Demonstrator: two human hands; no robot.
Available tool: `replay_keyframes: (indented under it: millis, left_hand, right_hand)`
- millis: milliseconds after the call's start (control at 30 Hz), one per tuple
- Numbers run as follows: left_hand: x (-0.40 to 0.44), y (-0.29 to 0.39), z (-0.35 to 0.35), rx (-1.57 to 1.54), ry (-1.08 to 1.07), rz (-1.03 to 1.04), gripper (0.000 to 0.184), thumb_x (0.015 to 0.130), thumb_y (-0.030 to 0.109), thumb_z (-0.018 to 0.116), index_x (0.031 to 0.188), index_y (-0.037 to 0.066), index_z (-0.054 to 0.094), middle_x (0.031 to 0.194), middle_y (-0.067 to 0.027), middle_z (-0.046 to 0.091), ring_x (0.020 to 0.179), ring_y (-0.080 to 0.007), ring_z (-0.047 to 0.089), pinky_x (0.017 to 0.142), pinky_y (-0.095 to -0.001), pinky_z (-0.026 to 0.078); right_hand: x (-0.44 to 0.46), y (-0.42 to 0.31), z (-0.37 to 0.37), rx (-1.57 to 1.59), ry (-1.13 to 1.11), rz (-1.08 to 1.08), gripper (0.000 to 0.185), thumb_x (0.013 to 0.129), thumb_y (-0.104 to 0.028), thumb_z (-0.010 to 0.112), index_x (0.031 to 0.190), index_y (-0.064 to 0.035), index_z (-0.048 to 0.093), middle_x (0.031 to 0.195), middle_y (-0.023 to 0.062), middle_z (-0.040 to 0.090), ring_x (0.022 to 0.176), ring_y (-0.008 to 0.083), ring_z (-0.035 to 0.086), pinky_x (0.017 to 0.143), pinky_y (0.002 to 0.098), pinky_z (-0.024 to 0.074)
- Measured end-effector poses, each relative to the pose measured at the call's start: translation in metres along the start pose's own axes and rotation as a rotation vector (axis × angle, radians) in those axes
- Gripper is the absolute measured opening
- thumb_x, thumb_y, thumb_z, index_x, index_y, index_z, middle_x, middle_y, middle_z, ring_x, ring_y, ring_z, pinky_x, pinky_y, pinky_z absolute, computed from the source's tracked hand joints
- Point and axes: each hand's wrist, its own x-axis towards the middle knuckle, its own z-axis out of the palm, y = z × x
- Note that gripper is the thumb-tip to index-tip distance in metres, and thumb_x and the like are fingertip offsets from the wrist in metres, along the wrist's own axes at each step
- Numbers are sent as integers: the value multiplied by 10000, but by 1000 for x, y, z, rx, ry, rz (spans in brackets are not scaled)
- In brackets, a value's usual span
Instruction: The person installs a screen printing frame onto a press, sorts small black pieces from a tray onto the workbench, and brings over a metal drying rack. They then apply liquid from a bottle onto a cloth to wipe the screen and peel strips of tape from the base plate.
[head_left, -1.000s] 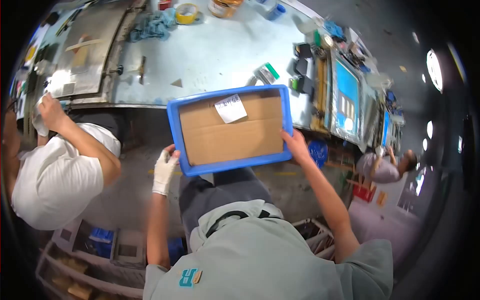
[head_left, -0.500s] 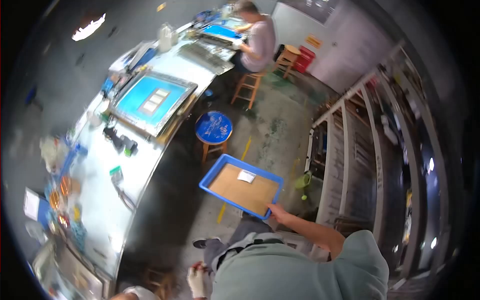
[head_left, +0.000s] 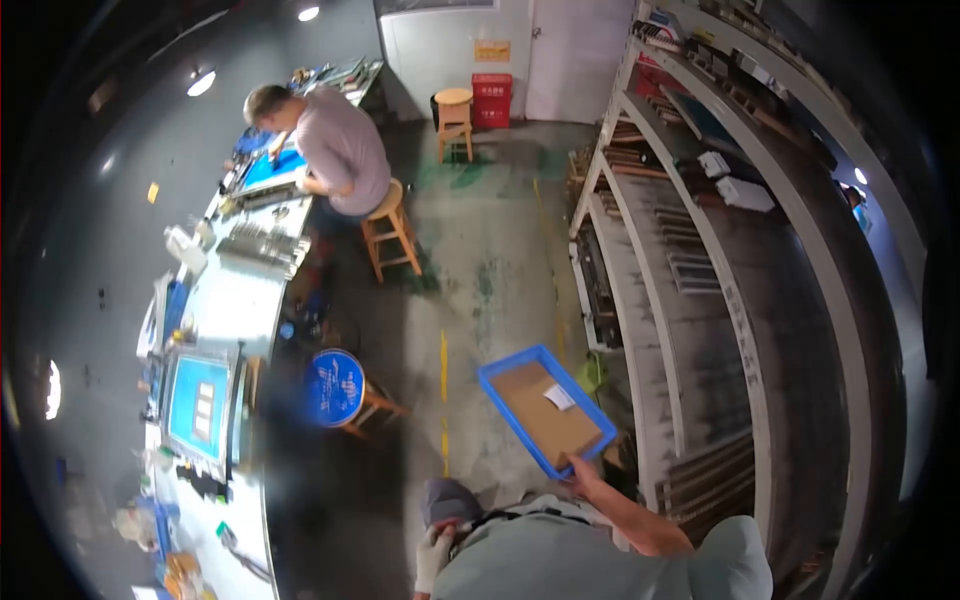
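Your right fingers [head_left: 577, 466] held the blue tray [head_left: 513, 422], lower centre, its white label [head_left: 559, 397] illegible. I couldn't judge your left fingers [head_left: 443, 534].

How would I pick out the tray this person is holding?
Start at the shelving on the right. Left of it, the right hand holds a rectangular blue tray. Unlike the round blue-topped stool, it has a brown base bearing a white slip.
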Motion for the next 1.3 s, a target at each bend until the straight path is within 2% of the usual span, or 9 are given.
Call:
replay_keyframes:
  millis: [133,267,400,567,733,867,1033,1200,1300]
  left_hand:
    - [102,101,35,-471,41,-196,282,1055,199,561,1205,-26,641,1063,-168,741,960,-273,737,892,-370,584]
    - [261,198,44,-238,-133,-234,288,1059,192,546,1229,-25,627,1072,-131,714,937,-215,717,812,-330,576]
    - [423,290,57,14,-239,-25,294,1051,202,589,1227,-25,648,1045,-94,726,962,-167,706,855,-286,548]
    - [561,453,106,-34,-361,-79,323,1066,219,572,1263,-30,628,1103,-118,702,997,-203,716,900,-322,559]
    - [716,514,190,64,-555,-181,354,1079,252,544,1345,23,590,1144,-140,717,1018,-245,726,909,-347,560]
    - [858,552,258,10,-570,-329,492,1063,325,580,1450,34,499,1152,-171,713,999,-259,729,884,-376,580]
    - [1018,642,327,-150,-350,-594,411,1030,472,591,1027,67,520,907,-134,638,854,-326,723,715,-480,595]
    - [1148,718,368,-492,-354,-487,446,1004,460,565,1133,33,555,903,-134,638,823,-324,717,674,-437,557]
    - [1252,759,389,-532,-357,-498,399,1014,398,508,1207,54,573,987,-142,663,825,-304,691,712,-419,550]
  right_hand:
    - [83,-79,-1,50,17,19,454,951,-370,665,1283,-84,546,1141,140,651,956,319,700,833,559,605]
    - [143,-145,22,229,149,129,432,968,-383,645,1269,-86,557,1134,148,660,959,326,706,868,590,598]
    - [169,-214,66,362,245,86,441,978,-408,629,1299,-115,553,1164,138,659,955,318,711,853,584,613]
    - [177,-307,144,411,283,-27,468,963,-430,642,1320,-135,569,1215,81,660,1027,290,692,851,562,621]
    - [221,-467,244,267,406,-184,554,901,-448,731,1310,-104,587,1211,98,640,1064,269,665,791,535,634]
    - [291,-643,312,36,298,-273,717,874,-511,737,1370,-23,564,1180,128,670,1030,275,678,766,414,614]
    - [309,-895,419,-245,103,-420,545,899,-505,740,1169,-34,697,884,34,667,748,125,610,607,306,488]
    - [384,-1087,510,-555,-30,-492,476,914,-489,740,1142,-72,712,749,-61,597,662,77,515,601,279,398]
    - [442,-1168,561,-563,-51,-581,510,928,-474,736,1194,-42,688,980,22,693,817,88,620,700,258,477]
